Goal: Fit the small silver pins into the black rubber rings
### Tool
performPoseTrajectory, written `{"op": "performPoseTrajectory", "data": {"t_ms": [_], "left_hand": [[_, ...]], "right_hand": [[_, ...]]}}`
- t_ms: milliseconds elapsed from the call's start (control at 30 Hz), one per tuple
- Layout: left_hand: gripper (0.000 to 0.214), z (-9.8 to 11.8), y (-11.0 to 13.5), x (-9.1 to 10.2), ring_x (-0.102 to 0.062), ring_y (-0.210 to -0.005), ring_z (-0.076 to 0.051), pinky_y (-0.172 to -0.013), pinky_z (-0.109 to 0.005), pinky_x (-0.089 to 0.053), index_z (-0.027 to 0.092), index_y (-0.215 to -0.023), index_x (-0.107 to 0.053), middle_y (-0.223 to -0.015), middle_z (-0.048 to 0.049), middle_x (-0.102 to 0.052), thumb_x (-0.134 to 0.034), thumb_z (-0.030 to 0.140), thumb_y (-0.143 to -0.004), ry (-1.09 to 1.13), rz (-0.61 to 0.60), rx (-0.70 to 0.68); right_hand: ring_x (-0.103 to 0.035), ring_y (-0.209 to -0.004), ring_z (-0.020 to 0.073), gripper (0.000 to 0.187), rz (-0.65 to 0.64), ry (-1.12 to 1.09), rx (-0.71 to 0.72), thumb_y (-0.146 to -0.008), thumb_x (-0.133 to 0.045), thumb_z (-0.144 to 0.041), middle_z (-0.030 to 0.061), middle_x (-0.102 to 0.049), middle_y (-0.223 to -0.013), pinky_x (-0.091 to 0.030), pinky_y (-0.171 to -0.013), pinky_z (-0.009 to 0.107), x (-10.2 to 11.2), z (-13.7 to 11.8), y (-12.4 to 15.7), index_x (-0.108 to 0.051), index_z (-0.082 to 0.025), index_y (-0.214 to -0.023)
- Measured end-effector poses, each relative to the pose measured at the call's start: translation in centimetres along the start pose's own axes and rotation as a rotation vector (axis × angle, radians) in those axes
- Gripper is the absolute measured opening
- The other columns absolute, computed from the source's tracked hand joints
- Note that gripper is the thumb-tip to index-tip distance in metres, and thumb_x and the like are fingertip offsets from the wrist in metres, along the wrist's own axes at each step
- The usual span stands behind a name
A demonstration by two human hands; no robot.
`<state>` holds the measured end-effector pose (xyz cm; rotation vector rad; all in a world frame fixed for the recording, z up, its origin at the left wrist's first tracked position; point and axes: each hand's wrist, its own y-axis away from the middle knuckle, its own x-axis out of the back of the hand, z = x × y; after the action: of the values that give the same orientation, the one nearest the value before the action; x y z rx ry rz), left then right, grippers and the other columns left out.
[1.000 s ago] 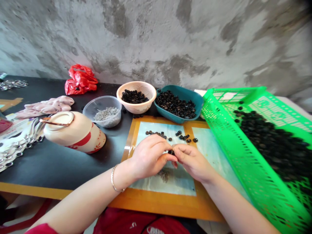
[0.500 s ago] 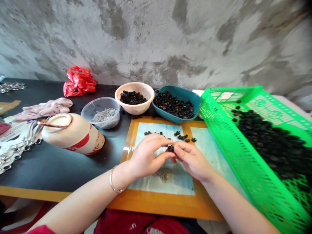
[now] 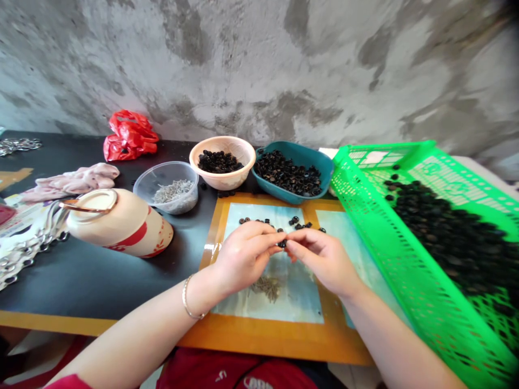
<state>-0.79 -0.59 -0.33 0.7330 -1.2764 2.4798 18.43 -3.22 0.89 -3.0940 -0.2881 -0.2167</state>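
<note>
My left hand [image 3: 245,256] and my right hand [image 3: 324,262] meet above a glossy mat with an orange border [image 3: 275,337]. Their fingertips pinch a small black ring [image 3: 281,244] from both sides, partly hiding it. Several more black rings [image 3: 263,221] lie scattered on the mat just beyond my fingers. Below my hands, a little heap of grey slivers [image 3: 265,288] rests on the mat. A thin silver bracelet [image 3: 187,297] circles my left wrist.
Along the back stand a peach bowl [image 3: 219,165] and a teal dish [image 3: 292,186] of black rings, plus a plastic tub [image 3: 166,188] of grey slivers. A tilted green plastic basket [image 3: 405,254] holds many rings at right. A cream canister [image 3: 121,224] lies on its side at left.
My fingers have closed in around the black ring, so less of it shows. The whole view has shifted slightly.
</note>
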Motion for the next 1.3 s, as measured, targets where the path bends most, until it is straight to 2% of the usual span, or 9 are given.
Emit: {"op": "performPoseTrajectory", "data": {"t_ms": [133, 367, 733, 1033, 1300], "left_hand": [[0.024, 0.0, 0.0, -0.1, -0.065, -0.087, -0.019, -0.078, -0.036, -0.056, 0.017, -0.11, -0.067, -0.095, -0.0099, -0.07, -0.059, 0.013, -0.088, 0.005, 0.01, 0.001], [0.018, 0.6, -0.1, -0.2, -0.066, -0.083, -0.017, -0.076, -0.033, -0.057, 0.015, -0.104, -0.069, -0.091, -0.0095, -0.071, -0.063, 0.015, -0.087, 0.032, 0.059, 0.021], [0.015, 0.6, 0.2, -0.7, -0.068, -0.08, -0.018, -0.073, -0.031, -0.059, 0.014, -0.098, -0.071, -0.086, -0.0094, -0.072, -0.066, 0.018, -0.085, 0.05, 0.106, 0.049], [0.012, 1.4, -0.1, -0.6, -0.07, -0.077, -0.016, -0.072, -0.028, -0.059, 0.016, -0.092, -0.074, -0.085, -0.0067, -0.075, -0.071, 0.014, -0.08, 0.22, 0.106, 0.156], [0.014, 2.2, -0.5, -0.5, -0.07, -0.076, -0.015, -0.073, -0.025, -0.057, 0.019, -0.082, -0.076, -0.082, -0.0046, -0.076, -0.075, 0.007, -0.074, 0.372, 0.098, 0.308]], "right_hand": [[-0.064, -0.067, 0.0159, 0.021, -0.025, -0.105, -0.051, -0.081, -0.071, -0.039, 0.0034, -0.069, -0.076, -0.053, -0.063, 0.03, 0.2, 0.2, -0.2, -0.068, -0.018, -0.087], [-0.061, -0.064, 0.012, 0.021, -0.052, -0.27, -0.083, -0.077, -0.078, -0.033, -0.0004, -0.066, -0.075, -0.051, -0.063, 0.026, 0.1, 1.3, -0.4, -0.064, -0.018, -0.082], [-0.059, -0.06, 0.0122, 0.019, 0.001, -0.282, -0.008, -0.078, -0.076, -0.032, -0.0005, -0.063, -0.07, -0.049, -0.06, 0.026, -0.7, 1.5, -0.2, -0.063, -0.018, -0.079], [-0.057, -0.059, 0.0103, 0.019, 0.017, -0.32, 0.052, -0.077, -0.078, -0.032, -0.0006, -0.064, -0.072, -0.047, -0.056, 0.022, -0.7, 1.8, 0.1, -0.064, -0.019, -0.079], [-0.052, -0.059, 0.0094, 0.018, 0.013, -0.293, 0.11, -0.079, -0.076, -0.031, -0.001, -0.061, -0.073, -0.042, -0.053, 0.021, -0.8, 1.4, 0.4, -0.062, -0.02, -0.078]]}}
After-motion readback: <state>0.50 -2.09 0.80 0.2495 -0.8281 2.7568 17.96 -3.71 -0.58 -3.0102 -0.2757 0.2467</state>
